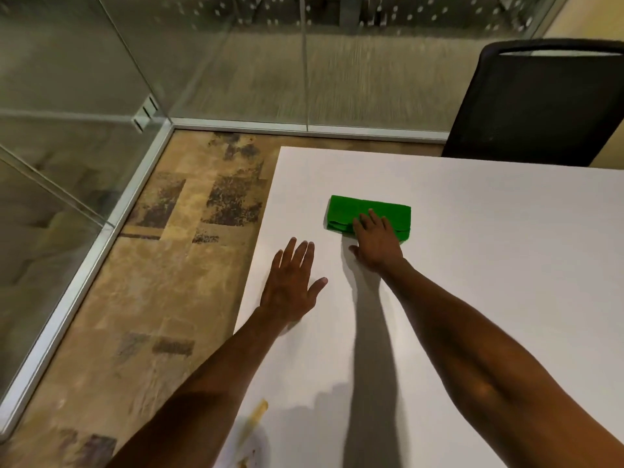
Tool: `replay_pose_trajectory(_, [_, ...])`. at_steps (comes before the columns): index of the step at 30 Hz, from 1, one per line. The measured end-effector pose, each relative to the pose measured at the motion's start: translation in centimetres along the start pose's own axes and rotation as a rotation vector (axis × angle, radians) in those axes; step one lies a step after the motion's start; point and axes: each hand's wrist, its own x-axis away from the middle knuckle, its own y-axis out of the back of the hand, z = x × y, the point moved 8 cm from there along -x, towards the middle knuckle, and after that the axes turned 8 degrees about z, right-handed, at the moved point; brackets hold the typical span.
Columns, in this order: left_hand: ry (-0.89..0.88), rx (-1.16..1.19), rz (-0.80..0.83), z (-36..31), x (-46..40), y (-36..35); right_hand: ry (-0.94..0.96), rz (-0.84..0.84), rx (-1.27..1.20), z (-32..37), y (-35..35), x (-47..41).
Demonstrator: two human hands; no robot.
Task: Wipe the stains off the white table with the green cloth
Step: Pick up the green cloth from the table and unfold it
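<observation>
The cloth (pixel 368 216) lies folded on the worktop (pixel 489 265) at twelve o'clock from the right hand (pixel 374 239), its long axis running nine to three. That hand presses flat on the cloth's near edge, fingers spread, gripping nothing. The left hand (pixel 292 287) rests open and flat on bare worktop at eight o'clock from the cloth, near the left edge. A yellowish stain (pixel 255 422) sits well apart at six o'clock, beside the left forearm. Open room lies toward three o'clock; a chair (pixel 537 106) stands past the far edge.
</observation>
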Motion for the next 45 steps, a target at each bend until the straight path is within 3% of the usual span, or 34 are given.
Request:
replay_pose_trajectory(5, [-0.002,0.024,-0.008,0.7,-1.2,-1.5,-0.079,-0.021,-0.145,-1.1,-1.6,-2.8])
replay_pose_trajectory(12, [-0.045,0.033,-0.02,0.8,-0.8,-2.9,-0.079,-0.148,-0.117,-1.1,-1.3,-4.1])
replay_pose_trajectory(21, [0.158,0.433,-0.094,1.5,-1.5,-1.6,0.001,-0.297,-0.73,-3.4,2.9,-1.5])
replay_pose_trajectory(24, [0.18,0.574,-0.104,1.3,-2.0,-0.6,0.031,-0.242,-0.857,-3.7,4.4,0.0])
replay_pose_trajectory(27, [0.217,0.702,0.016,0.7,-2.7,-0.6,0.087,-0.143,-0.972,-3.5,5.8,1.5])
replay_pose_trajectory(30, [0.21,0.763,0.097,0.2,-2.7,-1.3,0.115,-0.086,-0.967,-2.9,6.6,3.3])
replay_pose_trajectory(34, [0.285,0.766,0.022,0.2,-1.4,-1.4,0.116,-0.117,-0.865,-2.5,6.8,5.2])
replay_pose_trajectory(37, [0.366,0.962,0.091,-0.2,-0.3,-1.6,0.124,-0.161,-0.815,-2.1,6.5,6.3])
replay_pose_trajectory(41, [0.346,1.274,0.204,-0.4,0.9,-1.3,0.084,-0.213,-0.872,-1.7,7.1,7.9])
replay_pose_trajectory(45, [0.361,1.101,0.039,1.7,2.9,1.5,-0.006,-0.215,-0.966,-1.4,8.8,10.0])
